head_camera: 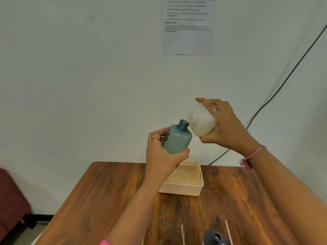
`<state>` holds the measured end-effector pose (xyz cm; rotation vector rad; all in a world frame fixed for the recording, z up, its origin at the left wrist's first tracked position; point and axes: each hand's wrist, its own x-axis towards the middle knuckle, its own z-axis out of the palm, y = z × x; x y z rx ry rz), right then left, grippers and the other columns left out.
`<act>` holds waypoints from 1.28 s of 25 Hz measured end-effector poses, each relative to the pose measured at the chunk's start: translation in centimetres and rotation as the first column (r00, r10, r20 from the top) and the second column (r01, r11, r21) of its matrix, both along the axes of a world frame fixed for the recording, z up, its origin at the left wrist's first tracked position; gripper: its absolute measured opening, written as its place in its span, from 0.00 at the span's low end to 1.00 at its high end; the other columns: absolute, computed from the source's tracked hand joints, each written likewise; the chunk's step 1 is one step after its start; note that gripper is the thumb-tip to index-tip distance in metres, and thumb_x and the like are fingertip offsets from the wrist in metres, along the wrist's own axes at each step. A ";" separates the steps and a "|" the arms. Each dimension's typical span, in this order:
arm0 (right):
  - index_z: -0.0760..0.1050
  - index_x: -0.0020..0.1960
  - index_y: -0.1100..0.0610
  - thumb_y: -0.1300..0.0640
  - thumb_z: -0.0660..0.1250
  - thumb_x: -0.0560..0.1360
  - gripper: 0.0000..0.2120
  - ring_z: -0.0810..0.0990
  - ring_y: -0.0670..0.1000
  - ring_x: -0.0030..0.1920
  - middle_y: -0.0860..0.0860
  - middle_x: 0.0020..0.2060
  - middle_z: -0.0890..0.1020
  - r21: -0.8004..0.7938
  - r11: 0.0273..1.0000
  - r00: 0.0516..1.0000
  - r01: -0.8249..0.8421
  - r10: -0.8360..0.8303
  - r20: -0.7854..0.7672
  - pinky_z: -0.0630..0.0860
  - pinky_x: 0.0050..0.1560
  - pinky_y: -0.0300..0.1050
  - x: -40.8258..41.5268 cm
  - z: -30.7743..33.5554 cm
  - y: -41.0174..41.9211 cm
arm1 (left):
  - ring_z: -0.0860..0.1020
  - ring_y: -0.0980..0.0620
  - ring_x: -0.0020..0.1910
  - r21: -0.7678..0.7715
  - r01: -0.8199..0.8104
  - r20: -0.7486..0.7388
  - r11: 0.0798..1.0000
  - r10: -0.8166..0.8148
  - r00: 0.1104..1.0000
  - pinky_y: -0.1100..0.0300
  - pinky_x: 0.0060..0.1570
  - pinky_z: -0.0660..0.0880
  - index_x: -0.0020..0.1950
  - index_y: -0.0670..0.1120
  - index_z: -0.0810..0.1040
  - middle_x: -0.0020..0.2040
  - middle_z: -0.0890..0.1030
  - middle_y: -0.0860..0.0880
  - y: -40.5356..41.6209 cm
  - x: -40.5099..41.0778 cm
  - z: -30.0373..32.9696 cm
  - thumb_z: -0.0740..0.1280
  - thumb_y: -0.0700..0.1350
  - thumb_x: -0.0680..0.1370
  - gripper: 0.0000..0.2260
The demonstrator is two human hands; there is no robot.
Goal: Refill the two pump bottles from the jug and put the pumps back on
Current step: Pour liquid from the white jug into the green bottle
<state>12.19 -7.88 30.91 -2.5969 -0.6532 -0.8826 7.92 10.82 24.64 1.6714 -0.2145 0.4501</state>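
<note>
My left hand (161,152) grips a blue translucent pump bottle (177,137), held up above the table with its neck open and no pump on it. My right hand (224,124) holds a white jug (200,121) tipped to the left, its open spout just above and to the right of the blue bottle's mouth. No liquid stream is visible between them. A second dark blue bottle (214,237) stands at the bottom edge, neck open. Two white pump dip tubes (182,234) (228,232) lie on the table near it; the pump heads are out of frame.
A cream plastic basket (185,188) sits on the wooden table (99,200) under my hands, near the wall. A dark cable (283,85) runs down the wall on the right. A printed sheet (187,25) hangs on the wall. A dark red seat (10,197) stands at the left.
</note>
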 end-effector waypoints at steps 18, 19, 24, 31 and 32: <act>0.63 0.72 0.54 0.57 0.78 0.56 0.48 0.64 0.51 0.55 0.56 0.59 0.73 -0.158 0.987 0.992 0.022 -0.002 0.126 0.64 0.64 0.54 -0.2 1.5 0.6 | 0.73 0.63 0.51 -0.022 -0.022 0.010 1.000 0.022 1.000 0.73 0.38 0.75 0.57 0.56 0.67 0.56 0.71 0.54 0.5 0.0 -0.2 0.80 0.42 0.62 0.31; 0.63 0.72 0.54 0.57 0.78 0.56 0.48 0.64 0.50 0.55 0.56 0.59 0.73 -0.159 0.987 0.991 0.023 -0.002 0.131 0.64 0.65 0.55 -0.2 1.5 0.6 | 0.73 0.63 0.50 -0.023 -0.025 0.011 0.999 0.025 1.000 0.73 0.38 0.75 0.56 0.57 0.67 0.56 0.71 0.54 0.6 0.0 -0.2 0.80 0.42 0.62 0.31; 0.64 0.72 0.55 0.58 0.78 0.55 0.48 0.63 0.49 0.54 0.57 0.58 0.73 -0.157 0.987 0.990 0.025 -0.002 0.139 0.65 0.64 0.57 -0.3 1.6 0.8 | 0.74 0.62 0.50 -0.037 -0.018 0.008 0.999 0.018 1.000 0.72 0.38 0.75 0.57 0.56 0.68 0.56 0.71 0.54 0.7 -0.1 -0.2 0.80 0.41 0.62 0.31; 0.63 0.72 0.54 0.58 0.78 0.56 0.48 0.63 0.50 0.55 0.56 0.59 0.73 -0.165 0.986 0.992 0.028 -0.008 0.122 0.65 0.64 0.57 -0.2 1.5 0.8 | 0.74 0.64 0.49 -0.043 -0.005 0.011 0.999 0.006 1.000 0.74 0.36 0.74 0.53 0.61 0.66 0.55 0.71 0.57 0.5 -0.2 -0.3 0.80 0.41 0.62 0.31; 0.63 0.72 0.54 0.58 0.78 0.56 0.48 0.63 0.50 0.55 0.56 0.59 0.73 -0.169 0.985 0.992 0.030 -0.009 0.122 0.64 0.64 0.57 -0.1 1.5 0.8 | 0.74 0.63 0.50 -0.040 -0.006 0.010 0.999 0.007 1.000 0.73 0.37 0.74 0.52 0.61 0.66 0.54 0.71 0.57 0.5 -0.1 -0.3 0.80 0.42 0.61 0.30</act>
